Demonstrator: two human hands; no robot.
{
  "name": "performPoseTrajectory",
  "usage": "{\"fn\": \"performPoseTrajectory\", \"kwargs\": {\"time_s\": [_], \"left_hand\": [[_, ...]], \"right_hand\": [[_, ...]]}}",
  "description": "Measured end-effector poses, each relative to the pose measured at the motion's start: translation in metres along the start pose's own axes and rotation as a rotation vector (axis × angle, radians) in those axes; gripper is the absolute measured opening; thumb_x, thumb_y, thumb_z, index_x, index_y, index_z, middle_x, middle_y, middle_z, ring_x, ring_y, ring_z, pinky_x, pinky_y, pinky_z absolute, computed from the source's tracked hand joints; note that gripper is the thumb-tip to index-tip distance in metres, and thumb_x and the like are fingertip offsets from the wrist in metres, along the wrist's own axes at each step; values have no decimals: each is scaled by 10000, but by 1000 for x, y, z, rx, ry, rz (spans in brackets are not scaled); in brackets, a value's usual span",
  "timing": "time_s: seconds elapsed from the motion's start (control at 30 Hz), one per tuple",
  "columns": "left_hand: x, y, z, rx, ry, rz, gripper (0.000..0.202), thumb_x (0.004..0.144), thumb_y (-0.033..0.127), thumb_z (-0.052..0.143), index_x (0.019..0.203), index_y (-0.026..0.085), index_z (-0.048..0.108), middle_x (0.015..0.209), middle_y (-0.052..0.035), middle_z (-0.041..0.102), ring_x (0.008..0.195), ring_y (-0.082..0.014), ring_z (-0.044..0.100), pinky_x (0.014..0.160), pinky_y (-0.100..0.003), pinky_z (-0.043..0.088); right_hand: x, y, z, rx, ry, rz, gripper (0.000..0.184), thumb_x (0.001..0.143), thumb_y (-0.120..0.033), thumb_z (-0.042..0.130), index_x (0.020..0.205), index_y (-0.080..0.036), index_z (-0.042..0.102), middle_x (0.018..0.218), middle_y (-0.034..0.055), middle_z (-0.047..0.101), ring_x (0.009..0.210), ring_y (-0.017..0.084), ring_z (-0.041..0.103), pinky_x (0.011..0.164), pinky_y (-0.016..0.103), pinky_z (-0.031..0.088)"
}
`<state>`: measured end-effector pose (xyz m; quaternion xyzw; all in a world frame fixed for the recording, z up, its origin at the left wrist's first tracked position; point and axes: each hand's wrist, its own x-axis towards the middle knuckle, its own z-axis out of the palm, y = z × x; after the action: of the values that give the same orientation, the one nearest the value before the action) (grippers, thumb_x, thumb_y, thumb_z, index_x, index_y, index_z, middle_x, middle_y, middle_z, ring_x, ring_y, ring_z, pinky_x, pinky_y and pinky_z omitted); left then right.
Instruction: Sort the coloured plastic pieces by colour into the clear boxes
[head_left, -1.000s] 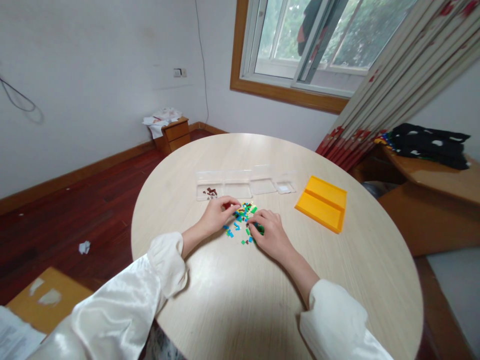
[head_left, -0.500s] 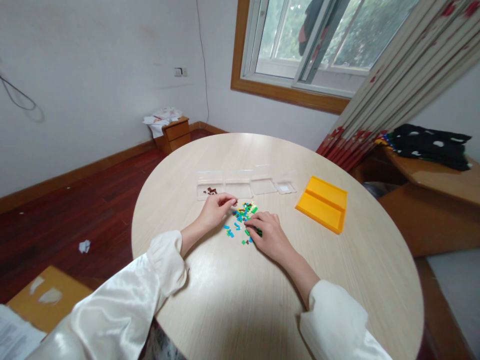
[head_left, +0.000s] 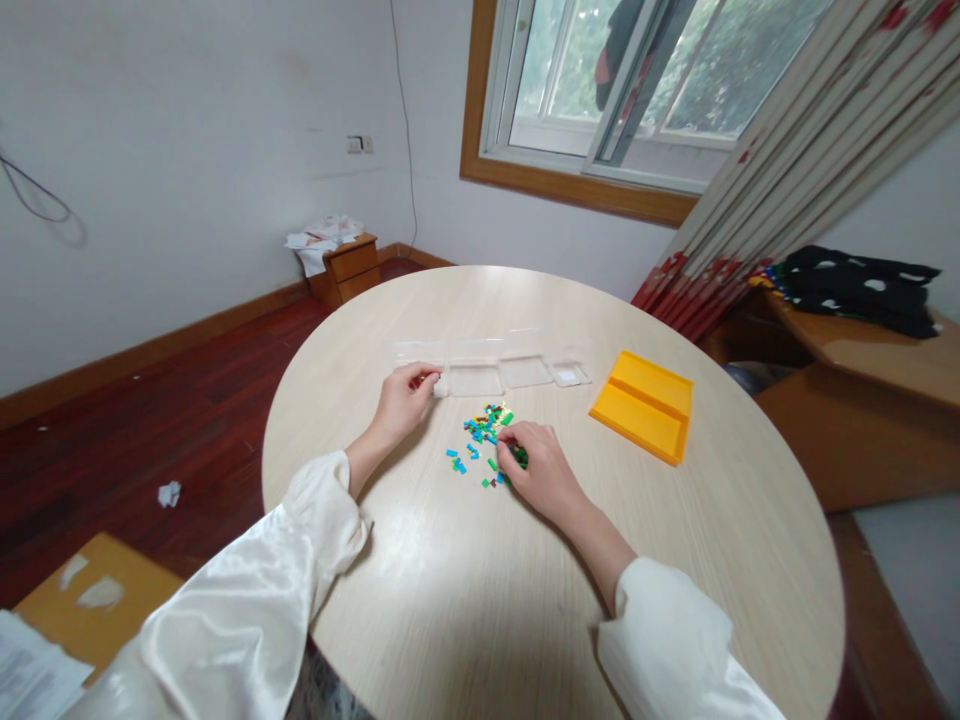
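As the left hand [head_left: 405, 398] pinches, contents unclear, release low over the clear rectangular plastic tray [head_left: 442, 388]; the right hand [head_left: 541, 465] hides its grip.

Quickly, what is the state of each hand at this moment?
Left hand: closed in a pinch by the clear boxes; held item cannot be told.
Right hand: curled at the colourful pieces; open or closed, cannot be told.

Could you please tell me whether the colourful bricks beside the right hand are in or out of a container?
Out: the colourful bricks lie loose on the table; the right hand partly covers some.
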<state>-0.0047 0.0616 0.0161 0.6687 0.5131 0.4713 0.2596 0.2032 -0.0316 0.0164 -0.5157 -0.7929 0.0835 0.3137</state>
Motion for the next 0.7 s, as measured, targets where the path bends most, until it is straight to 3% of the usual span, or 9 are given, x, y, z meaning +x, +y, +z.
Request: {"fn": "performPoseTrajectory", "kwargs": {"time_s": [0.27, 0.7], "left_hand": [[10, -13, -14, 267, 119, 36, 163, 769, 172, 521, 805, 147, 678, 860, -68, 674, 791, -180, 560, 760, -313, 443], [8, -13, -13, 248, 123, 88, 106, 754, 183, 575, 802, 153, 665, 860, -64, 657, 807, -188, 556, 782, -330, 443]], "right_hand": [[-1, 4, 5, 75, 84, -52, 103, 837, -155, 505, 850, -191, 600, 788, 44, 661, 756, 181, 605, 733, 310, 444], [0, 8, 5, 159, 154, -36, 189, 889, -181, 462, 904, -197, 650, 862, 80, 677, 831, 195, 630, 753, 330, 504]]}}
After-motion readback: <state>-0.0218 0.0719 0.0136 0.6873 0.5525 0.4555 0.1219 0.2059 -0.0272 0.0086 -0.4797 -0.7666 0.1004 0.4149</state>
